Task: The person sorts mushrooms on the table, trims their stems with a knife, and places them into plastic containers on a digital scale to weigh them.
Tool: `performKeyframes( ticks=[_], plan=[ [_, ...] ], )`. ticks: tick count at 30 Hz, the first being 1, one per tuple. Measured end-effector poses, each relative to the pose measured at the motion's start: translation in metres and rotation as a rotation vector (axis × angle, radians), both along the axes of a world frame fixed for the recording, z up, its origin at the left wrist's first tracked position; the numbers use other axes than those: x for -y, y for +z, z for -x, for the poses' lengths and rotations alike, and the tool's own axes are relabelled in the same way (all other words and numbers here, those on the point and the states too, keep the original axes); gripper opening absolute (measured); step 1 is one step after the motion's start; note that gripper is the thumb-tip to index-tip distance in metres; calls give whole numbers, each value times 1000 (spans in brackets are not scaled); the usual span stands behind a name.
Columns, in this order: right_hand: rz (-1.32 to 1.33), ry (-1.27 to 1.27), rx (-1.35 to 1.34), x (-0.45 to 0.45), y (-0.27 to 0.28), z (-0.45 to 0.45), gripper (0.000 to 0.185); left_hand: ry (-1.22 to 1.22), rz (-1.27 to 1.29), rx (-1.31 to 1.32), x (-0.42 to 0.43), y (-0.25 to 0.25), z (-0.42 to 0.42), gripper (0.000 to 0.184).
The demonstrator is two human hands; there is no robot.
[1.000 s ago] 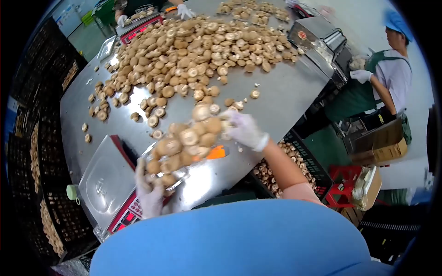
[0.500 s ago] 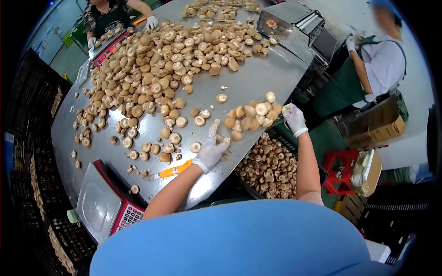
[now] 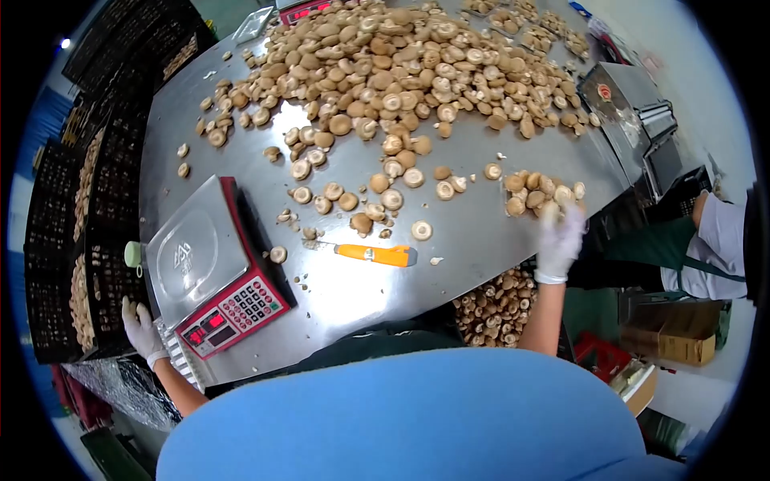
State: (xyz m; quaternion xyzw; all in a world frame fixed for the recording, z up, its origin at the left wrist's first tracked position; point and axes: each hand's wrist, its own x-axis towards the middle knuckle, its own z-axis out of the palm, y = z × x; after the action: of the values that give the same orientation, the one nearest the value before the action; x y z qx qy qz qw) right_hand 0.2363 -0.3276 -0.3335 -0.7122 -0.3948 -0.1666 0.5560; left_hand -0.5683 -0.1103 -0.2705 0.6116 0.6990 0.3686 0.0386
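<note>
Steel table [image 3: 473, 232] mostly open between orange knife [image 3: 373, 255] and mushroom cluster [image 3: 536, 195], near the right edge. Right hand [image 3: 559, 240] blurred at cluster's near side, grip unclear; left hand [image 3: 143, 330], fingers loosely parted, just beside scale's [image 3: 192, 248] left edge.

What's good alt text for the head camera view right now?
A gloved right hand is at the near edge of a cluster of mushrooms on a metal table; the gloved left hand is beside a red-edged scale. An orange-handled tool lies between them, with a large mushroom pile farther back.
</note>
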Motion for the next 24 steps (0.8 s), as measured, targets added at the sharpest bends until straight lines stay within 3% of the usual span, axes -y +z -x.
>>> performKeyframes(
  ticks=[1,2,4,6,8,11,13,16,18,20,22,24],
  plan=[
    [109,59,52,-18,2,28,30,133,-20,-82,8,-16,41,50],
    [217,117,104,-33,4,53,29,183,-21,-440,27,-11,40,54],
    [337,179,183,-59,-1,87,28,130,86,-217,38,-54,85,56],
    [298,206,129,-79,-17,100,26,42,374,-29,42,-117,138,54],
    [267,234,78,-80,-24,106,25,42,475,-27,44,-112,104,48],
    [398,139,214,-91,-36,107,19,84,491,-133,59,-68,37,41],
    [392,244,234,-97,-20,113,18,156,530,-172,65,-41,1,37],
    [387,350,205,-96,-40,88,21,266,581,-152,64,-17,-22,33],
    [512,283,206,-98,-38,85,22,303,408,-277,62,-81,30,42],
    [502,354,184,-101,-31,90,23,357,420,-351,73,-78,24,41],
    [448,356,70,-103,-34,92,23,316,587,292,78,-37,-4,42],
    [368,391,38,-102,-43,92,23,243,453,244,87,-56,1,41]
  ],
)
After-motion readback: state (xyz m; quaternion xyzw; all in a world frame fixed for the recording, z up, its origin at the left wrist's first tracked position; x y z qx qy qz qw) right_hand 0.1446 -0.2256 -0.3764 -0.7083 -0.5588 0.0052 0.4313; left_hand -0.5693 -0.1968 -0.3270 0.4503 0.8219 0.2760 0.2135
